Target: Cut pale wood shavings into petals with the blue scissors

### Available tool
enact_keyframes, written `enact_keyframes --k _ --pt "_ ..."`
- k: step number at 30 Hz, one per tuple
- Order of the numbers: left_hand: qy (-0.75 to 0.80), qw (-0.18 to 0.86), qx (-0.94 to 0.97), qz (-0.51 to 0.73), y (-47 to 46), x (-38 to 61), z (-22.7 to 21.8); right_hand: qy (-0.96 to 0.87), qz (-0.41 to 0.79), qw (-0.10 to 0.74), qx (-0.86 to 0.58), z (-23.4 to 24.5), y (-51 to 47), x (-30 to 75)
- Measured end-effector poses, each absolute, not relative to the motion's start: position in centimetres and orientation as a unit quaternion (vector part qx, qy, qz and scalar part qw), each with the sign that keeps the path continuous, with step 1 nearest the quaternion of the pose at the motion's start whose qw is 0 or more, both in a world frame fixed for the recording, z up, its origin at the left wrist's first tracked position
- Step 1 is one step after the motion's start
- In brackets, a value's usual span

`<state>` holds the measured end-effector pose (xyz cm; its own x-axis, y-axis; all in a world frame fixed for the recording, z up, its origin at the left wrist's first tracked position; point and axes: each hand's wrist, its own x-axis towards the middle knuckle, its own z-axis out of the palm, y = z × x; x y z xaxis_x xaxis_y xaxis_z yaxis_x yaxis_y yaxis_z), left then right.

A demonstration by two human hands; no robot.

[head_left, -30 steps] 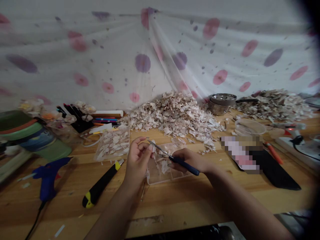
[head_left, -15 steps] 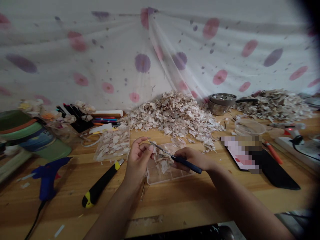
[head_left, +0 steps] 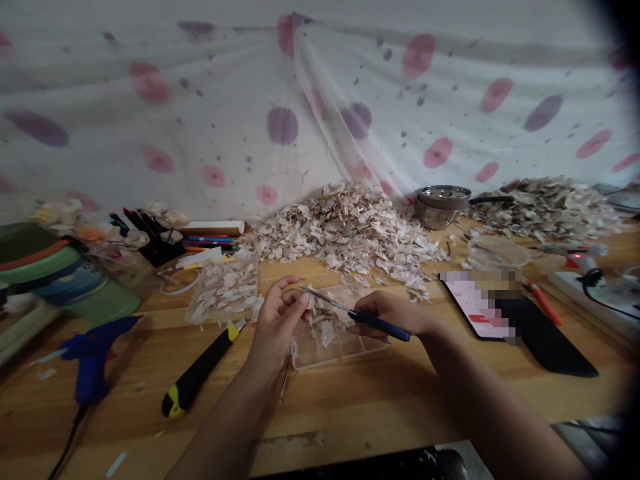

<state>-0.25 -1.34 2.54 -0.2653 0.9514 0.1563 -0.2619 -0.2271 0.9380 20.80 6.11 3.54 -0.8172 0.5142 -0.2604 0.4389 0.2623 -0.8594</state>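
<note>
My left hand (head_left: 281,313) pinches a small pale flake (head_left: 309,303) between thumb and fingers. In my right hand (head_left: 387,313) are dark-blue-handled scissors (head_left: 379,325), seen edge-on, their thin metal blades pointing left to the flake. Whether the blades touch it I cannot tell. Under both hands lies a clear divided plastic box (head_left: 310,364) with some pale flakes (head_left: 327,332) in it. Left of my left hand, another clear box (head_left: 193,313) is filled with flakes. A thin metal rod (head_left: 285,383) lies by my left wrist.
A large heap of flakes (head_left: 345,227) lies at the back, another (head_left: 555,207) at the far right. A yellow-black utility knife (head_left: 200,373), blue glue gun (head_left: 93,353) and green container (head_left: 100,293) are on the left. A phone (head_left: 475,310), metal bowl (head_left: 440,213) and power strip (head_left: 590,300) are on the right.
The view has shifted slightly. My right hand and the scissors have moved a little to the right; the left hand keeps its pinch on the flake.
</note>
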Motion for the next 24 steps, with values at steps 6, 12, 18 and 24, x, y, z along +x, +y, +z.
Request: enact_keyframes --k 6,12,18,24 --pt "0.432 0.467 0.399 0.661 -1.4 -0.2 2.6 -0.791 0.533 0.029 -0.300 3.6 6.3 21.1" --pt "0.441 0.495 0.381 0.645 -1.6 -0.2 2.8 -0.793 0.531 0.032 -0.298 3.7 6.4 21.6" --pt "0.442 0.495 0.385 0.642 -1.5 -0.2 2.6 -0.789 0.528 0.044 -0.310 4.3 6.4 21.8" --pt "0.439 0.424 0.433 0.663 -1.3 -0.2 2.3 -0.729 0.556 0.231 -0.325 3.6 6.0 20.0"
